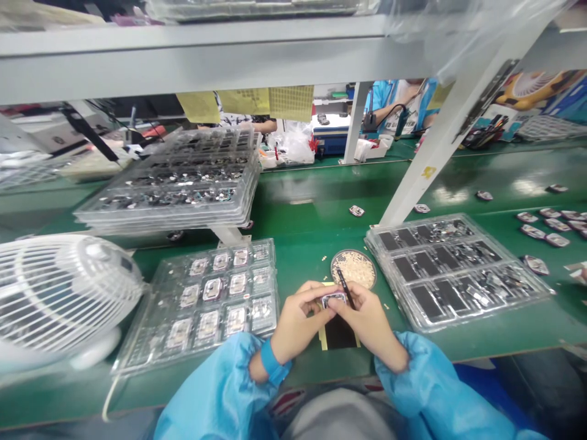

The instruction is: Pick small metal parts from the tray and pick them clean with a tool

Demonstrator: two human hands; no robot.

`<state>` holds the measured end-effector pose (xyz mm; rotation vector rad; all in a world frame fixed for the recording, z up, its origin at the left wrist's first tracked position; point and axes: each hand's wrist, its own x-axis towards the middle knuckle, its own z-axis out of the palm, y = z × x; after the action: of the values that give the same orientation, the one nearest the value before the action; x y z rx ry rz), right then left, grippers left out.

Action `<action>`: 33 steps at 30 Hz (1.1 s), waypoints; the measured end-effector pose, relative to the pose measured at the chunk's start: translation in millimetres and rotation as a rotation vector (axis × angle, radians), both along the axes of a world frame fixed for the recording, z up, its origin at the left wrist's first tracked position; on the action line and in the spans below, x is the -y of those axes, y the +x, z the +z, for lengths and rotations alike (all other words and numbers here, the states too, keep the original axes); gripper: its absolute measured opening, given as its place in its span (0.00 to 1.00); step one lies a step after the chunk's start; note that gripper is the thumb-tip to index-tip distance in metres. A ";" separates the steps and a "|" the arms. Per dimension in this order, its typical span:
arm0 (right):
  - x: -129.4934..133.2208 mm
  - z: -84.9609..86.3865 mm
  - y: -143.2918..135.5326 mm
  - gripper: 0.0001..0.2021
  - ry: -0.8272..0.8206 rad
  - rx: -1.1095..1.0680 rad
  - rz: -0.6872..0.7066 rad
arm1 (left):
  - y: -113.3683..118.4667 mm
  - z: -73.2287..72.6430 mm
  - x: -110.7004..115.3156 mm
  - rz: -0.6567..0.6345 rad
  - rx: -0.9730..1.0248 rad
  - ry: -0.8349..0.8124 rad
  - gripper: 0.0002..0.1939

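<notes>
Both hands meet low in the middle of the head view around a small rounded-square device [334,300] with a pinkish rim. My left hand [300,318] grips its left side, thumb on its face. My right hand [367,315] pinches its right side and also holds a thin black tool [345,287], slanted up to the left. Beneath the hands lies a dark pad [339,335] with yellow edges. Just beyond them stands a round dish [353,269] of small pale bits.
A clear tray of similar devices [215,287] and a white fan [68,299] are at left; stacked trays [178,177] sit behind. Trays with dark parts [458,269] lie right, near a slanted post [440,140]. Loose devices [534,231] are farther right. Two people work beyond.
</notes>
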<state>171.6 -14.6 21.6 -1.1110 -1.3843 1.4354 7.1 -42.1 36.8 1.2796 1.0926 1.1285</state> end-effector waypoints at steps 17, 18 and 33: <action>-0.4 -0.7 -0.8 0.15 0.016 0.040 -0.049 | 1.1 0.4 3.1 0.052 -0.119 0.003 0.11; 0.5 -0.2 -0.9 0.15 0.028 0.052 -0.053 | 2.5 1.0 4.1 0.083 -0.216 0.057 0.09; -7.6 5.8 17.9 0.07 0.443 0.282 -0.006 | 1.2 0.1 4.5 0.129 -0.499 0.185 0.07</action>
<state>189.5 -7.0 27.4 -1.0448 -1.7875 0.9221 8.2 -46.5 36.9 1.7141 1.4782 1.0490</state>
